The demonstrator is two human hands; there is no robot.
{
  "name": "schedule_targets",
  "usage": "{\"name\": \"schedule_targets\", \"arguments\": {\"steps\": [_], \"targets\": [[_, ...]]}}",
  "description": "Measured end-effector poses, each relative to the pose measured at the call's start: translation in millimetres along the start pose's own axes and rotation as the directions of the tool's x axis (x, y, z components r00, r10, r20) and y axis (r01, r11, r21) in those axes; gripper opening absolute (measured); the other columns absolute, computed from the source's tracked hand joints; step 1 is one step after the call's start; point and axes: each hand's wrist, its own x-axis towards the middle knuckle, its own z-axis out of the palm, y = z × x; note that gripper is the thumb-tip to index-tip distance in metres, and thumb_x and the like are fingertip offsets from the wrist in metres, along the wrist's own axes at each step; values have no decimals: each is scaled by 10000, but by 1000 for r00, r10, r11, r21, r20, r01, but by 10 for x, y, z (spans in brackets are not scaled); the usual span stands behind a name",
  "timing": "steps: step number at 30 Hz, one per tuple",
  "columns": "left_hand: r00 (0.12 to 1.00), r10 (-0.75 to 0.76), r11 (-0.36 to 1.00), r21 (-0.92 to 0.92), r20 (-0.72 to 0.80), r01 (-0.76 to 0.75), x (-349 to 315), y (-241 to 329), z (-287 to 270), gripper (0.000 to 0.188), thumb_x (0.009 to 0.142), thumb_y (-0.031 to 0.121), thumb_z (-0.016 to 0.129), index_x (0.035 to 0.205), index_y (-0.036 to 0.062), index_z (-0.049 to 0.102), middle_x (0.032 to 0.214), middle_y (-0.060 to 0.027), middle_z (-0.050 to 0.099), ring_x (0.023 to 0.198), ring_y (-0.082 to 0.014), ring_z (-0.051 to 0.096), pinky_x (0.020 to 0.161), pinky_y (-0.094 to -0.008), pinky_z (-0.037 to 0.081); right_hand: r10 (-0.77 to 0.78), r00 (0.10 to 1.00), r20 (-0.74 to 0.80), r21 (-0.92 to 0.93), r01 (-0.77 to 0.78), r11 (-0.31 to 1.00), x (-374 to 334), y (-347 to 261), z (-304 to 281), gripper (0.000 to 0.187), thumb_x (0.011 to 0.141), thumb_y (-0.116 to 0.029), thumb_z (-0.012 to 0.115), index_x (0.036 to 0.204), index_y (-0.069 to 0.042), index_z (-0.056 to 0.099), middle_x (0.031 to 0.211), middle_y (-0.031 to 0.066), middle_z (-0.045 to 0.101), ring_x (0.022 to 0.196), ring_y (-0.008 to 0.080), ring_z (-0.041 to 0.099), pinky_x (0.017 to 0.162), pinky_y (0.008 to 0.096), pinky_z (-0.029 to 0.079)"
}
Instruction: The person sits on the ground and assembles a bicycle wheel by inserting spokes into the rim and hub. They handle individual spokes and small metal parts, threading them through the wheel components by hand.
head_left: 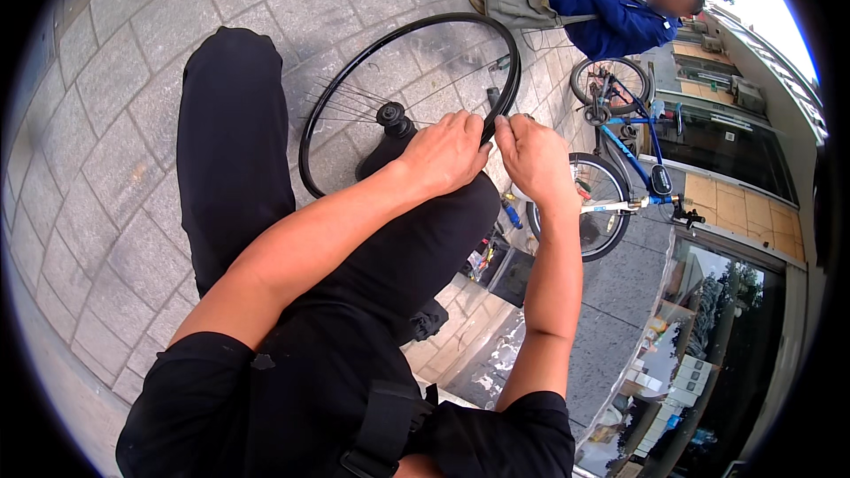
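A black-rimmed bicycle wheel [314,106] with thin spokes leans against my bent knee, its dark hub [390,113] facing up toward me. My left hand [447,155] is closed on the near right part of the rim, fingers curled over it. Right beside it, my right hand [535,159] is closed too, its thumb pressed to the same stretch of rim. The two hands almost touch. Their undersides are hidden, so I cannot tell exactly how the fingers lie on the tyre edge.
A blue bicycle [633,155] stands to the right, near shop fronts. Beyond the wheel is a person in blue [602,13] with a grey shoulder bag [516,0]. Tools and small items [481,258] lie by my knee. Paving stones [133,124] cover the ground.
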Motion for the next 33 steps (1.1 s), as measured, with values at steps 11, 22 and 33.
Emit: {"name": "schedule_targets", "arguments": {"steps": [11, 22, 33], "targets": [[1000, -15, 1000, 9, -5, 15, 3, 2, -42, 325, 965, 218, 718, 1048, -38, 536, 955, -235, 641, 897, -432, 680, 774, -501, 579, 6, 999, -39, 116, -2, 993, -9, -55, -62, 388, 1034, -365, 640, 890, -7, 689, 843, 220, 715, 825, 450, 699, 727, 526, 539], [998, -54, 999, 4, 23, 54, 19, -7, -134, 350, 974, 236, 710, 1103, -51, 559, 990, -233, 658, 927, -438, 677, 813, -517, 562, 334, 941, -50, 610, -235, 756, -113, 275, 276, 557, 1084, -446, 643, 765, 9, 665, 600, 7, 564, 542, 85, 545, 513, 298, 442], [998, 31, 998, 56, -54, -28, 63, -70, -229, 417, 974, 248, 712, 1215, -77, 611, 1126, -269, 702, 1070, -454, 679, 921, -506, 557, 390, 916, 95, 869, -268, 416, -207, 242, 708, 515, 1079, -442, 647, 845, 12, 709, 643, 19, 616, 552, 92, 585, 524, 275, 471]]}}
